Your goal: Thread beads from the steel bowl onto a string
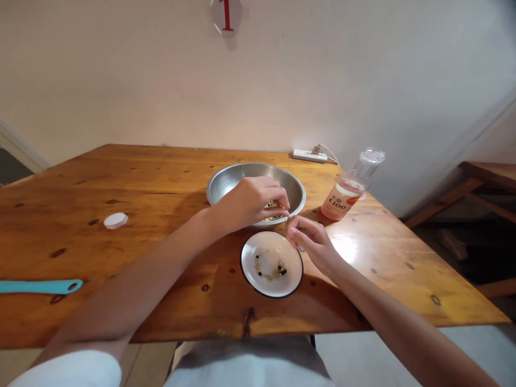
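- Left fingers [279, 206] are bunching into a tight pinch, tips pointing down into the beans [274, 217] in the steel bowl [226, 180]; I cannot tell whether a bean is caught between them.
- Left hand [258, 201] is hanging over the bowl's near side, centre of frame.
- Right fingers [297, 232] are curling in, thumb meeting forefinger, nearly closed; anything held is too small to see.
- Right hand [312, 241] is hovering over the upper right rim of the white dish [246, 271], just below the bowl.
- The dish is holding a few picked beans [271, 272], pale and dark, in a loose arc.
- Step, as judged: picking single beans from bowl to dish.
- A next move is calling for a fine fingertip pinch and a short carry, without nudging the dish.
- Wooden table [141, 188] is filling mid frame, knotty and glossy.
- Clear bottle [347, 192] is standing right of the bowl, white cap [115, 220] lying left, teal handle [40, 286] at the left edge, power strip [309, 156] at the far edge.
- Plain wall [121, 70] behind, sign [226, 15] reading 1 at top centre, wooden bench [484, 177] at right.
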The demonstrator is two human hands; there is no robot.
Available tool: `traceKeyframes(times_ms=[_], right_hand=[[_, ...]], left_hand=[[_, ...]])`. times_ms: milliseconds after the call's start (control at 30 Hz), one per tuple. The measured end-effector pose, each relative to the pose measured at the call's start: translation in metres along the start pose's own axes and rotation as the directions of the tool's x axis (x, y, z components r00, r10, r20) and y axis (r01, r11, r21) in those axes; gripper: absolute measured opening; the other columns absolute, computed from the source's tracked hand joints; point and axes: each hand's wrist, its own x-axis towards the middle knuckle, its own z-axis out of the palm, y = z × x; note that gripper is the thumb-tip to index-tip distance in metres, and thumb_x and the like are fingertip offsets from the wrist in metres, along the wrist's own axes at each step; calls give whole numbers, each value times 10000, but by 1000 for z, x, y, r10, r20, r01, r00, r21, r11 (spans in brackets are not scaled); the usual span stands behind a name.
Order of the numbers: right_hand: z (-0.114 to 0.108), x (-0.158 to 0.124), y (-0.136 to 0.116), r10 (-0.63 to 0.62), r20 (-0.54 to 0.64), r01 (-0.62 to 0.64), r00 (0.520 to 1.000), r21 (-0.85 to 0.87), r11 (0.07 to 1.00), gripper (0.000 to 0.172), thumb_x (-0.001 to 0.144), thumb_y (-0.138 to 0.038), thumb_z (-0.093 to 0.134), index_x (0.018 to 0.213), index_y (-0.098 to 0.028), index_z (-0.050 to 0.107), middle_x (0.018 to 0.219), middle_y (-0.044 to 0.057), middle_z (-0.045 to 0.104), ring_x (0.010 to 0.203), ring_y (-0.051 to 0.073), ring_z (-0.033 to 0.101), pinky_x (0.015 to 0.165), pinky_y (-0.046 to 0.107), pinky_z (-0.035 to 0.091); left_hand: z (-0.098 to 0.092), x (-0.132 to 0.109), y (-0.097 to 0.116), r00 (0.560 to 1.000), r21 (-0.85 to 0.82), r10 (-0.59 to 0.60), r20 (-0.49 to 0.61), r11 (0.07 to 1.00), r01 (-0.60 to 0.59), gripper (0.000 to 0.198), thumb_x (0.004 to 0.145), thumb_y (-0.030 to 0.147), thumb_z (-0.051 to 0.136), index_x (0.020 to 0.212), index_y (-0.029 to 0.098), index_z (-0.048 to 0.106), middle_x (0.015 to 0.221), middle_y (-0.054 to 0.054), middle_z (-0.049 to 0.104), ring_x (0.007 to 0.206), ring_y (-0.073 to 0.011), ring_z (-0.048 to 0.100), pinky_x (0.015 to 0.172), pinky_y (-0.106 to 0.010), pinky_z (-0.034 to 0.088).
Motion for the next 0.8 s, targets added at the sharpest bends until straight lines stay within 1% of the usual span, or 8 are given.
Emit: traceKeyframes(times_ms=[100, 267, 367, 467, 567, 667, 733, 800], right_hand=[[-1, 0, 1, -1, 6, 1, 1000, -40, 999, 258, 903, -317, 513, 687, -176, 512, 606, -35, 450, 541, 86, 388, 503, 215, 296], [-1, 1, 1, -45, -10, 43, 999, -139, 989, 250, 901, -304, 506, 687, -174, 504, 596, -33, 437, 531, 84, 371, 478, 206, 276], [-1, 2, -1, -51, -39, 41, 998, -214, 976, 245, 893, -299, 503, 682, -175, 498, 586, -30, 434, 513, 85, 366, 449, 202, 262], [-2, 3, -2, -102, -63, 78, 993, -303, 950, 224, 890, -279, 496, 690, -177, 504, 592, -22, 463, 512, 90, 392, 448, 202, 285], [-2, 4, -2, -228, -56, 180, 972, -445, 877, 194, 878, -233, 499, 691, -180, 501, 593, -16, 499, 522, 94, 435, 474, 201, 330], [-1, 6, -2, -367, -34, 280, 930, -582, 763, 181, 856, -190, 509, 677, -182, 486, 579, -18, 502, 504, 88, 443, 489, 197, 356], [-1, 7, -2, -415, -28, 306, 909, -631, 713, 182, 850, -179, 510, 672, -186, 477, 569, -21, 491, 492, 87, 441, 485, 193, 361], [0, 8, -3, -433, -27, 313, 901, -652, 691, 186, 849, -178, 507, 668, -191, 470, 561, -24, 482, 488, 88, 440, 479, 191, 363]], left_hand=[[-1, 0, 1, 1000, -13, 9, 7, 1000, -9, 122, 795, 270, 664, 790, 149, 646, 772, -27, 661, 719, -130, 590, 642, -219, 409], [-1, 2, 0, 1000, -78, -1, 19, 997, 2, 103, 805, 258, 653, 800, 156, 659, 783, -19, 678, 725, -121, 605, 668, -209, 421], [-1, 3, 0, 1000, -96, 4, -7, 995, -5, 111, 797, 250, 663, 828, 144, 666, 794, -22, 687, 724, -117, 607, 676, -205, 425], [0, 3, 0, 999, -88, -18, -30, 996, 15, 153, 782, 239, 680, 889, 131, 669, 796, -22, 694, 715, -114, 606, 664, -201, 422], [0, 3, 0, 999, -80, -44, -27, 996, 41, 192, 785, 252, 677, 940, 138, 671, 809, -19, 697, 726, -111, 608, 667, -199, 421], [-1, 3, -1, 998, -75, -60, -15, 995, 59, 196, 789, 282, 673, 926, 143, 682, 814, -22, 700, 727, -111, 605, 675, -204, 420], [-4, 3, -2, 997, -84, -82, 17, 993, 83, 166, 795, 281, 666, 884, 144, 696, 816, -26, 703, 720, -110, 605, 673, -206, 418], [-9, 4, -3, 988, -117, -137, 70, 983, 144, 138, 797, 275, 662, 846, 155, 711, 812, -24, 708, 714, -107, 609, 673, -205, 421]])
